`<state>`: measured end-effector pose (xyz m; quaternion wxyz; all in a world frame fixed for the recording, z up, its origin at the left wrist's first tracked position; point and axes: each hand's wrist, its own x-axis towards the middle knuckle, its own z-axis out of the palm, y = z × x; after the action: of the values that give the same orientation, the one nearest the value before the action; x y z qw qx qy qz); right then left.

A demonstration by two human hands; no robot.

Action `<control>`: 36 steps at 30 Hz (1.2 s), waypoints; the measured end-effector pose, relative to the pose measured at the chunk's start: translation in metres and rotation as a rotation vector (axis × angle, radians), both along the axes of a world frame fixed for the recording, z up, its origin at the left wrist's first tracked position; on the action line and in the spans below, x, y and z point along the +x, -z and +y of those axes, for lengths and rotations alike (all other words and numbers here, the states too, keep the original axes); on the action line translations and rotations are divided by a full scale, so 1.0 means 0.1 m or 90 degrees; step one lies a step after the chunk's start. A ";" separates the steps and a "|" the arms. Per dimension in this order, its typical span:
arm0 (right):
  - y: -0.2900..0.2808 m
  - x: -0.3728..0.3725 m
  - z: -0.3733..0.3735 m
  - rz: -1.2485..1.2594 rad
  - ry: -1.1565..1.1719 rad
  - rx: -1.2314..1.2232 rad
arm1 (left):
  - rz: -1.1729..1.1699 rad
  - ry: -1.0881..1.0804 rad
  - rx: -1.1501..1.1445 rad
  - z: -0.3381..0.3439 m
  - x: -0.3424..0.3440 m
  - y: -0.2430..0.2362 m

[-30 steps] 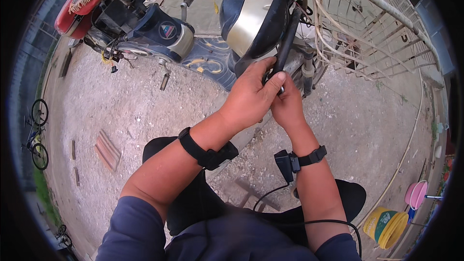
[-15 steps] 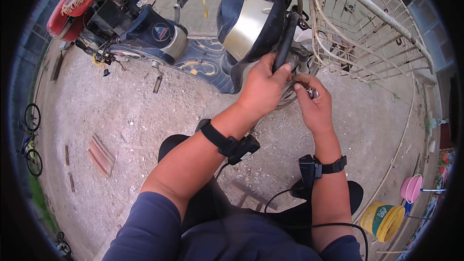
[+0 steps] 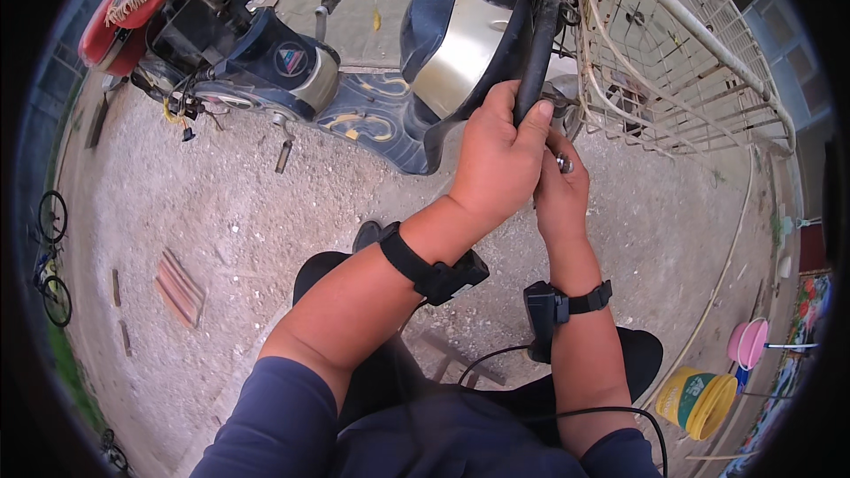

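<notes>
My left hand (image 3: 500, 159) is wrapped round the lower end of a black tube (image 3: 537, 57) at the front of a blue and silver electric scooter (image 3: 460, 35). Its thumb lies along the tube. Just below and to the right, my right hand (image 3: 564, 186) has its fingers bent close against the left hand. A small shiny metal piece (image 3: 565, 163), maybe a bolt or a socket, shows between its fingers. The left hand hides the right fingertips and whatever they touch. A white wire basket (image 3: 673, 80) sits to the right of the tube.
A red seat (image 3: 119, 35) with fringe is at the scooter's rear, and a pedal (image 3: 282, 157) hangs low. Striped bricks or tiles (image 3: 180, 289) lie on the gravelly ground to the left. Yellow (image 3: 695, 403) and pink (image 3: 748, 345) buckets stand at the right.
My right hand has moved left and closer to the left hand, which now covers more of its fingers. The left hand stays on the tube, which looks more upright.
</notes>
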<state>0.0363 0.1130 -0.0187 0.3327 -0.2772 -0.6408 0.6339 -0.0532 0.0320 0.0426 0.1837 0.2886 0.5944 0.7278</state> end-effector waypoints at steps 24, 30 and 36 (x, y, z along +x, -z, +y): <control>0.06 0.18 -0.59 -0.085 -0.120 0.116 | 0.053 -0.065 -0.029 -0.05 -0.04 -0.24; 0.17 0.12 -0.62 -0.095 -0.058 0.185 | 0.042 -0.032 -0.076 -0.08 -0.06 -0.29; 0.24 0.07 -0.71 -0.080 -0.007 0.139 | 0.106 -0.010 -0.118 -0.11 -0.12 -0.26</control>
<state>0.0432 0.0421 -0.0425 0.3165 -0.2752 -0.7270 0.5436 -0.0650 0.0214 0.0682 0.1540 0.3251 0.6742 0.6450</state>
